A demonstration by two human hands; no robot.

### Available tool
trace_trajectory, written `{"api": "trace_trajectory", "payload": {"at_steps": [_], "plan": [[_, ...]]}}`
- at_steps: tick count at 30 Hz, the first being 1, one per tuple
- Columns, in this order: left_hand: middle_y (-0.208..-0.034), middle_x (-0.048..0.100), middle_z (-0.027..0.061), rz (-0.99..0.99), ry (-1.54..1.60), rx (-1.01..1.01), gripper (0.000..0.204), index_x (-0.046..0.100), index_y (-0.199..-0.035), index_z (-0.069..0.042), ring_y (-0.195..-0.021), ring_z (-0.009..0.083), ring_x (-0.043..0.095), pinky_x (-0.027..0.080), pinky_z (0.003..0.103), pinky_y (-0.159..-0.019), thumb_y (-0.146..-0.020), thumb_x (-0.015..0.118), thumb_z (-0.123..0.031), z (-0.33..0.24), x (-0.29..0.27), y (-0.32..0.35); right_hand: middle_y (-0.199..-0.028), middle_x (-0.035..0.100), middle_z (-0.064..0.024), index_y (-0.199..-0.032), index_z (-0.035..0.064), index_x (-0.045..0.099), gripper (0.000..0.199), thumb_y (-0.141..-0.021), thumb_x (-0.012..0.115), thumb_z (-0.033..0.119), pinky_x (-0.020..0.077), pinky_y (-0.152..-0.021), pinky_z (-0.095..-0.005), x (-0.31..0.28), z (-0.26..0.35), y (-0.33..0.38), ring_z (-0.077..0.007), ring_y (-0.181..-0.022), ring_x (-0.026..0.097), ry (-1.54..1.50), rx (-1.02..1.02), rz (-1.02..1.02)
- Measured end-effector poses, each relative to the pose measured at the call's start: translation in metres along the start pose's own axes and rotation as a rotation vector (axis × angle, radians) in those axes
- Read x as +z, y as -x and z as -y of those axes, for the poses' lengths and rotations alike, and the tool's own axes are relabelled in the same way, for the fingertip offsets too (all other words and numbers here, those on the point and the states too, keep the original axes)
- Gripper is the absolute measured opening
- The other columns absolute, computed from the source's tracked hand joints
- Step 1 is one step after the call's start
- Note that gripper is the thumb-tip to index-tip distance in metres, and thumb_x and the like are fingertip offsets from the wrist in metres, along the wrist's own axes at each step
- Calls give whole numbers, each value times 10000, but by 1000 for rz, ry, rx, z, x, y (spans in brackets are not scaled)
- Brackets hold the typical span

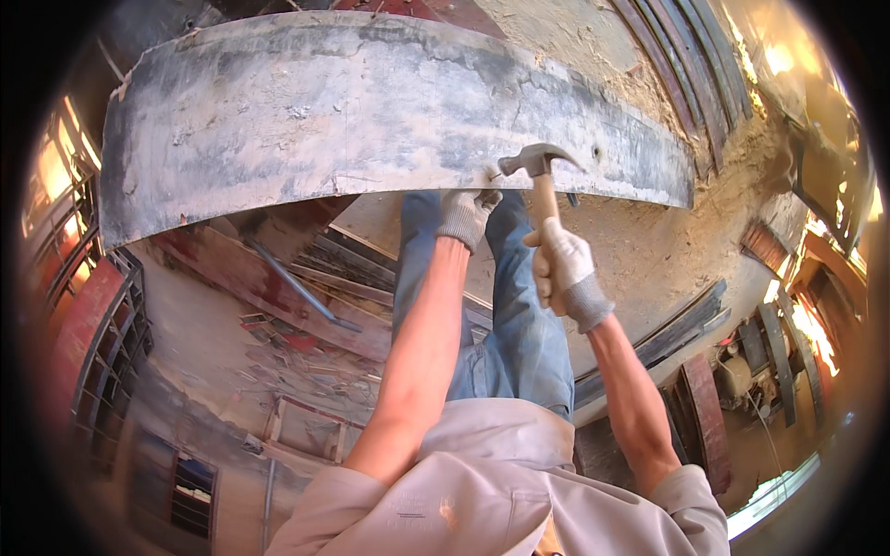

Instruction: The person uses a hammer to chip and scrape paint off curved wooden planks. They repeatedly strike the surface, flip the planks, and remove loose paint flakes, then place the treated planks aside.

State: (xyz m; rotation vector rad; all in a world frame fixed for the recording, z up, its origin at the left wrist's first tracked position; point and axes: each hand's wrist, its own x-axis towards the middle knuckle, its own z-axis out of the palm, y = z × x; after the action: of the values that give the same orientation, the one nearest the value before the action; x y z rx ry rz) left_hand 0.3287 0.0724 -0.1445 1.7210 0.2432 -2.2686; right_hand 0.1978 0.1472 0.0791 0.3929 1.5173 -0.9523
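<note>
A claw hammer (540, 165) is in my right hand (564, 262), which wears a pale glove and is closed around the wooden handle. The hammer's metal head is over the near edge of a long, worn, grey-white panel (306, 111). My left hand (466, 215), in a knitted grey glove, is at that same edge, just left of the hammer head. Its fingers are closed together, with the fingertips close to the hammer's striking face. What they pinch is too small and blurred to name. A dark hole (596, 151) shows in the panel's right part.
Under the panel's left part lie reddish boards (278, 292) and a bent blue-grey metal bar (301, 289). Dark planks (663, 329) lie on the dusty floor to the right, and long strips (691, 65) at the far right. A red barred frame (93, 324) stands at the left.
</note>
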Motion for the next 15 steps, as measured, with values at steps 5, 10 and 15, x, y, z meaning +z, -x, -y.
{"api": "trace_trajectory", "payload": {"at_steps": [5, 10, 15], "plan": [[-911, 729, 118, -98, 106, -39, 121, 701, -1082, -29, -731, 228, 689, 607, 386, -650, -961, 696, -42, 2, 3, -2, -594, 492, -19, -1030, -22, 590, 512, -1093, 493, 478, 388, -312, -296, -2, 7, 7, -128, -375, 466, -13, -63, -98], [-988, 732, 143, -19, 145, -26, 120, 675, -1092, 2, -849, 264, 708, 620, 417, -734, -985, 648, -47, 3, 3, -4, -589, 480, -13, -999, -9, 583, 474, -1092, 510, 451, 378, -305, -304, -6, 6, 6, -125, -350, 443, 118, 28, -96], [-845, 694, 91, -79, 153, 20, 61, 679, -968, -40, -700, 217, 662, 605, 366, -673, -916, 711, -29, 9, 7, -7, -571, 474, -2, -1003, 5, 581, 478, -1073, 536, 476, 377, -309, -299, -8, -7, 3, -110, -358, 442, 60, 30, 68]]}}
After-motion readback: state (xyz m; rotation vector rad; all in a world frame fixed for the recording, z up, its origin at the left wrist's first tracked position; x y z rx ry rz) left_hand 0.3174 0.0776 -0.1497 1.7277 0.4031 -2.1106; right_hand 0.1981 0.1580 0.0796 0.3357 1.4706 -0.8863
